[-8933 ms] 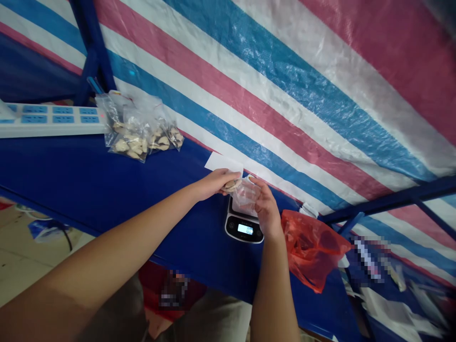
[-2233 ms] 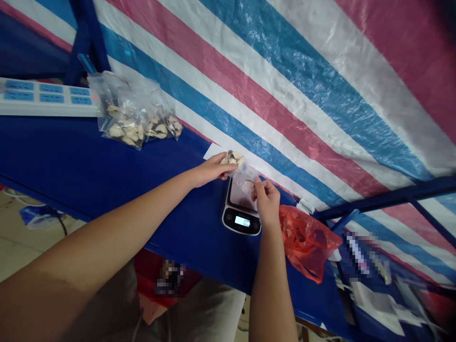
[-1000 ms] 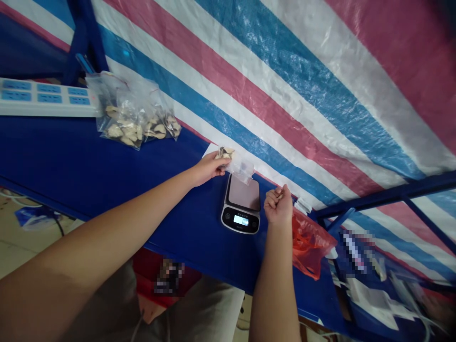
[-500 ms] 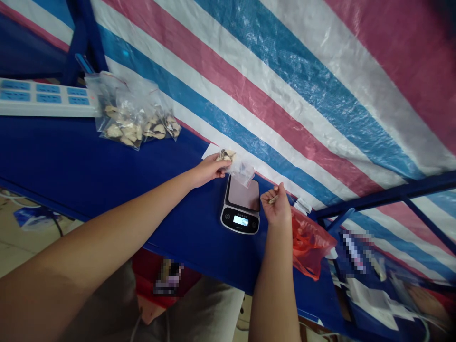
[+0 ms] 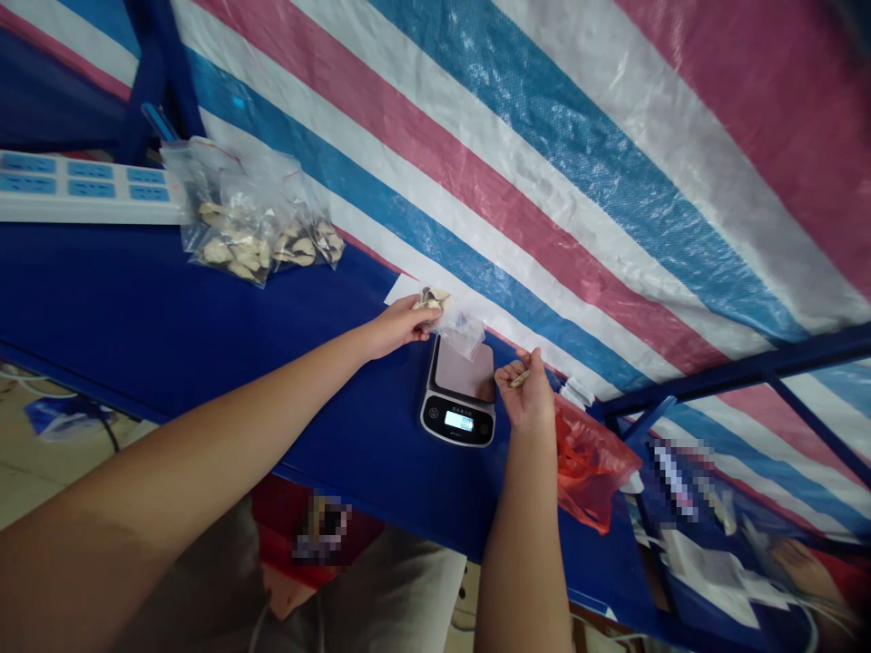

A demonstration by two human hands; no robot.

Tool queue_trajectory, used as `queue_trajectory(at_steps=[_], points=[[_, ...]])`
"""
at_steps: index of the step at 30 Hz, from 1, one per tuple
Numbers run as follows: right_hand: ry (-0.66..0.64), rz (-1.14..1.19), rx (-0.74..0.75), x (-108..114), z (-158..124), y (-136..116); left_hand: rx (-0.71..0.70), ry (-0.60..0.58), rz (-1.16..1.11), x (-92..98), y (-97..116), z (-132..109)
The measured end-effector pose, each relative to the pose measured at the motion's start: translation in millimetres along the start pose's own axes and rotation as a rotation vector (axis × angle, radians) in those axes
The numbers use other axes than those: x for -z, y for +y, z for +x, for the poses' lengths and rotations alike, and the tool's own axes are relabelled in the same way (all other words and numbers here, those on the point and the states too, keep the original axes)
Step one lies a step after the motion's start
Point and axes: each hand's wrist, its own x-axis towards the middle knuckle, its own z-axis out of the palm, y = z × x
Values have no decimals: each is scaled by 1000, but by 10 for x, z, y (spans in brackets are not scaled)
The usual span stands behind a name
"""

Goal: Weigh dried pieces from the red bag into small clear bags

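My left hand (image 5: 401,325) pinches a clear zip bag (image 5: 433,299) with pale, dark-edged dried slices in it. The bag's see-through mouth end hangs over the far part of a kitchen scale (image 5: 466,370). The scale's lit display (image 5: 459,421) seems to read zero, and nothing lies on its plate. Just right of the scale, my right hand (image 5: 529,392) is turned palm up with curled fingers. It holds a small pale dried slice (image 5: 520,379), partly hidden by the fingers.
Filled clear bags (image 5: 238,240) of similar slices lie at the left beside a white power strip (image 5: 88,190). A red plastic bag (image 5: 589,467) sits right of my right forearm. Behind the blue table (image 5: 136,290) hangs a striped sheet (image 5: 435,172). Another person's hand (image 5: 803,567) is at far right.
The fingers of my right hand have shifted slightly around the slice. My left hand and the bag stay almost in place.
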Motion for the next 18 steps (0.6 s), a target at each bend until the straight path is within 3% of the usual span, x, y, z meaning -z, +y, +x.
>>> queue_trajectory(at_steps=[7,11,13,18], points=[[12,28,36,1,-4,-60,2,-10,5,8,-15,4],[29,-85,157,-13,-84,-98,-10,-30,13,15,-19,12],[-19,-204,205,-40,-153,-96,-21,-49,47,-13,-19,-4],[-212,-439,148,-110,-280,-4,-57,-146,196,-219,-37,-126]])
